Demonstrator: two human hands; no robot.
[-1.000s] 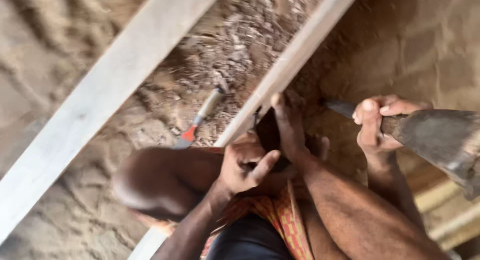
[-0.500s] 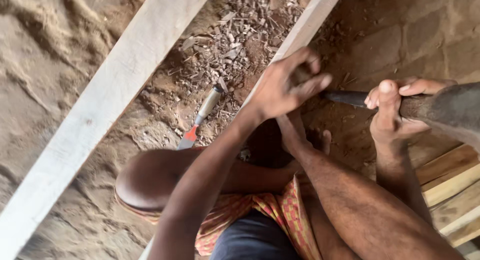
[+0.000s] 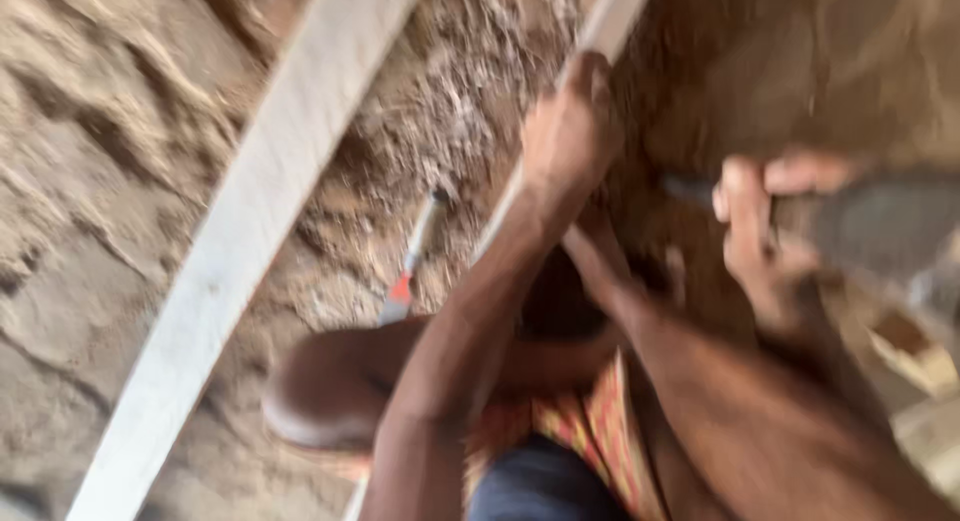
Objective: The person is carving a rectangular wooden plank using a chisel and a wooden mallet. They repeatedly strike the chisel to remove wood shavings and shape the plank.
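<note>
Gripping a flat grey blade (image 3: pixel 880 226) in the right hand (image 3: pixel 765 246); left hand (image 3: pixel 570 131) resting on a narrow pale plank (image 3: pixel 610 21).
Right fingers are closing around the blade beside the plank; left fingers are curling, grasp unclear through blur; a red-marked tool (image 3: pixel 410 271) is lying on the sandy ground (image 3: pixel 120 181); a wide plank (image 3: pixel 240 261) is lying alongside.

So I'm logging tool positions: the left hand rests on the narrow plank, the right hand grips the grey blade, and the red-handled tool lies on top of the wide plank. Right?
Not quite. In the head view the red-handled tool lies on the sandy ground between the wide plank and the narrow plank. The left hand and right hand are as you say.
</note>
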